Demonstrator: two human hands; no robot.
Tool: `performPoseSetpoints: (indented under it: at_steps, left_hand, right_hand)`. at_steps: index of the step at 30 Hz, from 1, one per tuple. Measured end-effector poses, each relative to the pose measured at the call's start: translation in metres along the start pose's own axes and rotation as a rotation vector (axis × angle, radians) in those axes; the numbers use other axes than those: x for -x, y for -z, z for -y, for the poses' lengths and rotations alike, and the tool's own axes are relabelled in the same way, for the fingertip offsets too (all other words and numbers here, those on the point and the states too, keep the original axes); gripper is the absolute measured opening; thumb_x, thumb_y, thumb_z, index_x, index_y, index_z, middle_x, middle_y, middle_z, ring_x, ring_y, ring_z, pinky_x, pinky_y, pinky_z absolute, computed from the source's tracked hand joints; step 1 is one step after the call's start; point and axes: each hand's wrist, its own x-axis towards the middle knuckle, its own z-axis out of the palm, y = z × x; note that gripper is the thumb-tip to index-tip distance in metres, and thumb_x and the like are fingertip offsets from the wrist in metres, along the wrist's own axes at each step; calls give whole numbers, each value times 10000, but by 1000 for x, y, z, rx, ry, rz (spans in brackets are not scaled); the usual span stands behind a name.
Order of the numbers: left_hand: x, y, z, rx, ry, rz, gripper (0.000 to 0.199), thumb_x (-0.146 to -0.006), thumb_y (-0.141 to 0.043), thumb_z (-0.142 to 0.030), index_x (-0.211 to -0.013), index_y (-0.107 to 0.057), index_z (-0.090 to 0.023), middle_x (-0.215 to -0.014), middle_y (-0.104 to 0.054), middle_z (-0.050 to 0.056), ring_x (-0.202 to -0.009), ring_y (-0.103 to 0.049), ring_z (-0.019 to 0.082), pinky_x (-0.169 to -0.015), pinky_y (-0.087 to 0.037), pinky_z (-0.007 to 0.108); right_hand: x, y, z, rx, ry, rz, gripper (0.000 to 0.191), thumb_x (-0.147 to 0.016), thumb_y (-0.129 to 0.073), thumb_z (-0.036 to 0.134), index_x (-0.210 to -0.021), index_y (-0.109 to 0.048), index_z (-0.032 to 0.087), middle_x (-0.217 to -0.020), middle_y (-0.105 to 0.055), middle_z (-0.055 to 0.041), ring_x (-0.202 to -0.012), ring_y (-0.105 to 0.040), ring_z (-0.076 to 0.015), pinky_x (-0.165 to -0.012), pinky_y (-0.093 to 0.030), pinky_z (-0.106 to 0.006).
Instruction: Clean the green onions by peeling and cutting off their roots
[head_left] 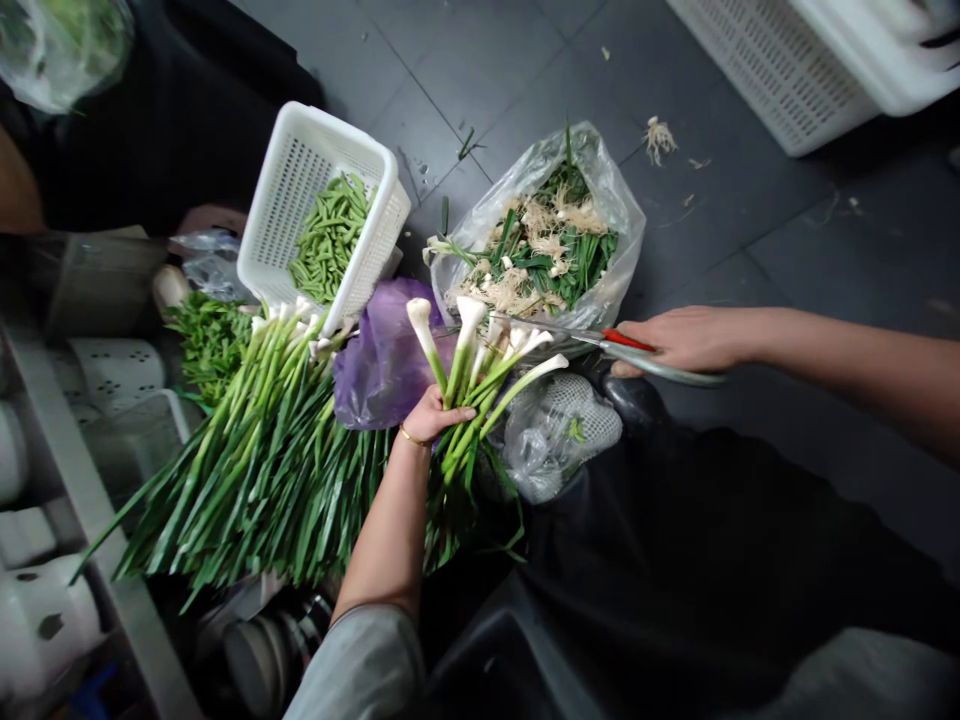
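Note:
My left hand (435,415) is wrapped round a bunch of green garlic (471,340), its white bulb ends up and its leaves hanging down. In my right hand (679,340) is a pair of scissors (630,345) with red and grey handles. Its blades point left and reach to the white ends of the bunch; whether they are parted cannot be made out. A large pile of green garlic (255,450) lies left of my left hand. Beyond the bunch stands a clear plastic bag (626,225) full of cut roots (544,245) and green scraps.
A white basket (262,200) holds green beans (330,240). Purple plastic (386,345) lies beside the pile, leafy greens (214,345) at its left. A metal shelf (97,510) edges the left side. Another white basket (795,80) is at upper right. Loose roots (660,140) lie on the floor.

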Motion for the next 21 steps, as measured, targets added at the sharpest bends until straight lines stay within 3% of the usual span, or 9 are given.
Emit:
performPoseSetpoints:
  at_steps: [5, 9, 13, 18, 21]
  left_hand:
    - [-1, -8, -4, -78, 24, 31, 545, -571, -846, -265, -1085, -717, -137, -958, -740, 75, -867, -684, 227, -840, -534, 341]
    - [-2, -8, -6, -57, 41, 44, 538, -576, -842, -253, -1090, -719, -154, -938, -743, 65, -857, -688, 220, -835, -540, 335]
    - [-2, -2, -4, -41, 33, -3, 531, -551, -851, -244, -1056, -727, -135, -915, -745, 72, -828, -690, 223, -815, -550, 347]
    - [0, 6, -1, 8, -24, -117, 561, -537, -860, -264, -1066, -722, -141, -971, -741, 87, -883, -691, 242, -865, -537, 357]
    - [3, 7, -2, 32, -37, -106, 553, -538, -860, -271, -1057, -722, -137, -980, -738, 99, -907, -690, 254, -900, -523, 379]
  right_hand:
    - [-5, 0, 17, 187, -78, 24, 828, -741, -357, 827, -1172, -538, 143, -945, -662, -175, -833, -608, -319, -669, -378, -363]
    - [-4, -3, 18, 207, -68, 8, 731, -718, -443, 798, -1034, -581, 154, -841, -662, -151, -730, -594, -274, -608, -340, -336]
    - [-10, -10, 10, 169, -20, -84, 446, -787, -500, 621, -910, -602, 205, -787, -651, -90, -709, -584, -240, -628, -351, -321]
    - [-11, -5, 2, -14, -48, -264, 284, -909, -380, 387, -898, -543, 156, -872, -640, -129, -748, -574, -202, -676, -385, -300]
    - [-4, 1, -1, -33, 1, -176, 182, -882, -423, 312, -887, -516, 155, -898, -624, -130, -766, -571, -200, -707, -399, -303]
